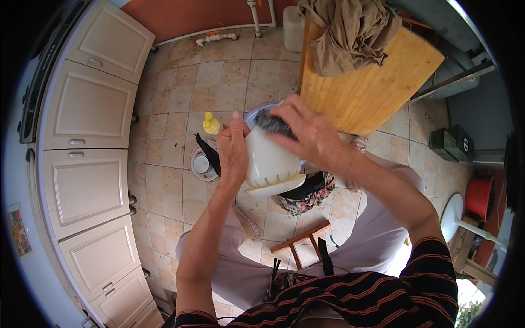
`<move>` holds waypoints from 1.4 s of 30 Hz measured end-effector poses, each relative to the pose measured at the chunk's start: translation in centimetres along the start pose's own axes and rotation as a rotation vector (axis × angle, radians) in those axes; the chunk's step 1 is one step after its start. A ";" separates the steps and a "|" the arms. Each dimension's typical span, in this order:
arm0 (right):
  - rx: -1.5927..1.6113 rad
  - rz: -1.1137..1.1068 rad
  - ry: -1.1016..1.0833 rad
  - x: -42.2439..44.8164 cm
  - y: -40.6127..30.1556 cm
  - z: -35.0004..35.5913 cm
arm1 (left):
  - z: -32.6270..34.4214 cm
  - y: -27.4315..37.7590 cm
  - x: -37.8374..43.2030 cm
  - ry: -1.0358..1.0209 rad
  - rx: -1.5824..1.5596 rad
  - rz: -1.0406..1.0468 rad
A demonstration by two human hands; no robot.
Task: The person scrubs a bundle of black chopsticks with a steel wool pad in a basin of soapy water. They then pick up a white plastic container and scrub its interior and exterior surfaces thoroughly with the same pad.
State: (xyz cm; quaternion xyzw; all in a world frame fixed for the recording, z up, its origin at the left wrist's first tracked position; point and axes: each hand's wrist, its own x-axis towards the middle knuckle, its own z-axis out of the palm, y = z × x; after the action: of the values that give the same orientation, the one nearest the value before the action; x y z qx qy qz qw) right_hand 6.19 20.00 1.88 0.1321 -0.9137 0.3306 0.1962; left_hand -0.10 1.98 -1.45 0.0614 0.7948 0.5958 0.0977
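Observation:
My left hand (233,151) grips the left edge of a white plastic housing (266,160) with slots near its lower rim. My right hand (301,131) holds a dark grey scouring pad (272,123) against the upper part of the housing; the hand is slightly blurred. Behind the housing, partly hidden, is a round basin with a bluish rim (256,110). A bottle with a yellow cap (211,124) stands left of my left hand. Near it, a patterned dish (196,164) holds a small white cup (201,164) and a black item.
Cream cabinets (90,180) line the left. A wooden board (352,98) with a brown cloth (352,37) is at upper right. Patterned fabric (307,197) and a wooden frame (301,238) lie between my legs. A green container (451,142) and red bucket (479,198) stand right.

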 end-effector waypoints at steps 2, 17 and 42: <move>0.078 -0.043 -0.053 -0.8 -1.4 0.3 | 0.4 -0.7 0.4 0.043 -0.001 0.052; 0.197 -0.134 -0.128 -1.5 -2.1 0.4 | -0.1 -0.3 0.2 0.001 0.029 0.040; 0.052 0.048 -0.008 -0.1 -0.8 0.6 | -0.2 0.7 -0.4 -0.073 0.057 0.040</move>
State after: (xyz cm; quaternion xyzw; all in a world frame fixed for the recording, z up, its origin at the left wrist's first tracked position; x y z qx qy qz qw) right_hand 6.42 19.05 1.80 0.1164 -0.9085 0.3582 0.1811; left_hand 0.20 1.92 -0.66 0.1015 0.8058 0.5724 0.1128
